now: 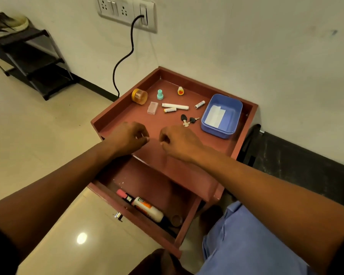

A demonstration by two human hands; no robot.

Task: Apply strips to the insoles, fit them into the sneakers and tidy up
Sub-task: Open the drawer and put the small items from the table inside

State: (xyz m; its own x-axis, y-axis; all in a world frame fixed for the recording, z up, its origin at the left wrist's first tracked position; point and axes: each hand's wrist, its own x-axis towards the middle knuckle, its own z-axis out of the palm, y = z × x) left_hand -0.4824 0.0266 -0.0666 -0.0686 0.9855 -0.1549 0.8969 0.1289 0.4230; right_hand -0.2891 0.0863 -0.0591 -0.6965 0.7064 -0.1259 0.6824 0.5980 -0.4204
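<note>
Reddish-brown counter (115, 124) with a raised rim; both hands hover over its near edge, close together, not touching. Just below them, its open drawer (147, 221) holds a white glue bottle (147, 210) and a pink-capped marker (123, 195).

Blue tub (234, 124) sits just past the right hand (179, 143), toward the wall, with the white strips (214, 116) lying flat inside. No insoles in view. What look like sneakers (6, 24) sit on the black rack (30, 60), well off beyond the left hand (127, 137).

Grip: fingers curled on both hands, thumb and fingertip pinched. A thin pale sliver shows at the left fingertips; can't tell whether it's a strip or backing, or whether the right holds anything.

Ahead of the hands: orange jar (139, 96), white marker (175, 106), clear case (152, 108), keys (188, 120), batteries (199, 104), two small stamps (159, 94).

My read: peeling or handling a strip. Do it well: pull slowly, keep the adhesive off the fingers and don't let it fold on itself.

Labels: glue bottle has an orange print, battery has text; neither is legible.
</note>
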